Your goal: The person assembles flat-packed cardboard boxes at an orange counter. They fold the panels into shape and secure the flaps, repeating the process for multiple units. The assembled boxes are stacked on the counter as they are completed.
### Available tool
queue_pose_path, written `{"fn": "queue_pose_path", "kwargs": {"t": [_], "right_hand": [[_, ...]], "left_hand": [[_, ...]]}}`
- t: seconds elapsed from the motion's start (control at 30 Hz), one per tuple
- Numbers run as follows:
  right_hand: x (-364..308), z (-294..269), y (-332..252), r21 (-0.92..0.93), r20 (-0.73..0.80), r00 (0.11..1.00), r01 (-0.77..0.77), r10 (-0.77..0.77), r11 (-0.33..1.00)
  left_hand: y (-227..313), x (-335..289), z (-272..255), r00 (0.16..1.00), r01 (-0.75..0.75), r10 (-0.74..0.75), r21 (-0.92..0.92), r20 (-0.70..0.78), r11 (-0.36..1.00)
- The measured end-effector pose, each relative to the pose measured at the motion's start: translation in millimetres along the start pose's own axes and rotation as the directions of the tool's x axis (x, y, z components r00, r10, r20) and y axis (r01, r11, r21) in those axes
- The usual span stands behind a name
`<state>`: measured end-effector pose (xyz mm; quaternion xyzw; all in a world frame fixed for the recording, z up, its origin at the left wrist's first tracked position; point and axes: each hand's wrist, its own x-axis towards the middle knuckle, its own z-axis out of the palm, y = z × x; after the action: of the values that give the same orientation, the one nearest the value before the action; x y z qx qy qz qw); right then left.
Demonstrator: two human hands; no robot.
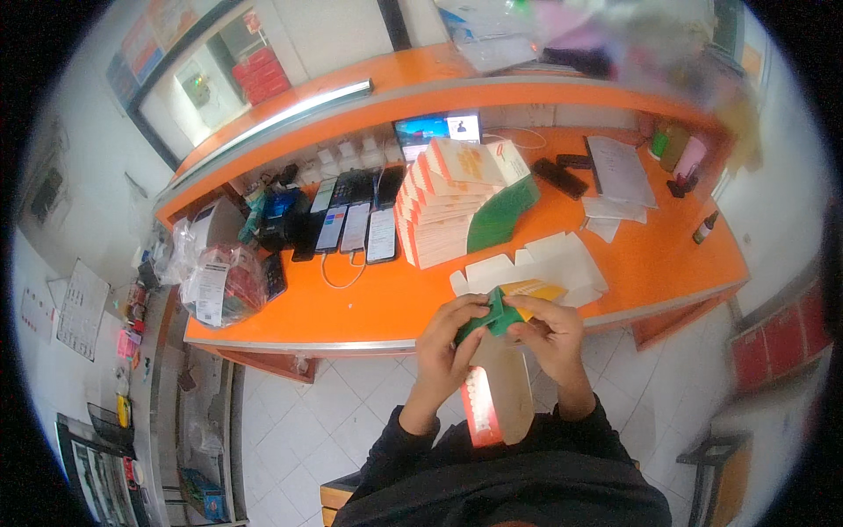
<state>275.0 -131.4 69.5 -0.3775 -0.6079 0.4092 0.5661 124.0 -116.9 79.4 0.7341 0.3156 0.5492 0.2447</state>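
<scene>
Carton blank (493,351), flat cardboard with a green end, plain brown inside and a red-white printed strip, held between both hands over the floor, just in front of the orange surface (386,303) edge. Left hand (446,338) fingers curled shut on the green end from the left, thumb on top. Right hand (551,332) fingers closed on the same end from the right, fingertips meeting the left ones at the fold. Both forearms come up from the lower edge in dark sleeves, wrists bent inward, palms facing each other. Blank's long part hangs down between the wrists toward the body. Just beyond the fingers: loose white flat blanks (544,263) on the surface. Further beyond, left of them: leaning stack of folded cartons (443,206), then a row of phones (356,224).
</scene>
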Motion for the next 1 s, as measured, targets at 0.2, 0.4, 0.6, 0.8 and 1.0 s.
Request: {"fn": "queue_pose_path", "kwargs": {"t": [0.2,0.4,0.6,0.8,1.0], "right_hand": [[2.6,10.1,10.4,0.026,-0.178,0.973,0.155,-0.148,0.988],[4.4,10.1,8.9,0.017,-0.203,0.972,0.128,-0.122,0.992],[2.2,19.0,11.0,0.158,-0.309,0.944,0.167,-0.112,0.973],[2.7,27.6,-15.5,-0.255,0.244,0.933,0.325,-0.264,0.911],[7.7,18.3,-9.3,-0.424,-0.089,0.851,0.438,-0.517,0.793]], "left_hand": [[3.3,2.3,4.8,1.0,-0.006,0.007,0.07,-0.021,0.998],[2.1,3.0,7.2,0.986,-0.169,0.16,0.242,0.054,0.956],[5.1,-4.5,13.1,0.956,-0.268,0.209,0.327,0.205,0.906],[-45.4,-10.8,17.1,0.971,0.026,-0.046,-0.091,-0.235,0.996],[-72.0,-12.7,-6.4,0.92,0.23,-0.287,-0.227,-0.267,0.946]]}}
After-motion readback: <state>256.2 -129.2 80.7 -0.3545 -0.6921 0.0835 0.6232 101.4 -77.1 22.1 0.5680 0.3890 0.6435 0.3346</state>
